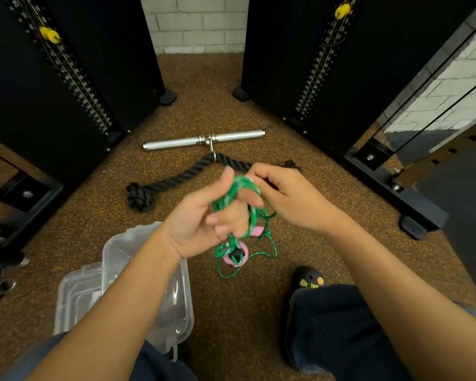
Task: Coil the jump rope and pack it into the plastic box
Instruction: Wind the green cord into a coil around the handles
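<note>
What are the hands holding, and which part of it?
Both hands hold the green braided jump rope by its cord: loops wrap the left hand, and the right hand pinches the top. Its pink handles dangle free.

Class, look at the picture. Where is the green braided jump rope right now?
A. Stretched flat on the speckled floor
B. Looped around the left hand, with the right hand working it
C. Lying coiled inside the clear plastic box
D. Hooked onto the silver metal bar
B: the green braided jump rope is wound around the left hand while the right hand pinches its top loops; the clear plastic box lies on the floor below, without the rope.
</note>
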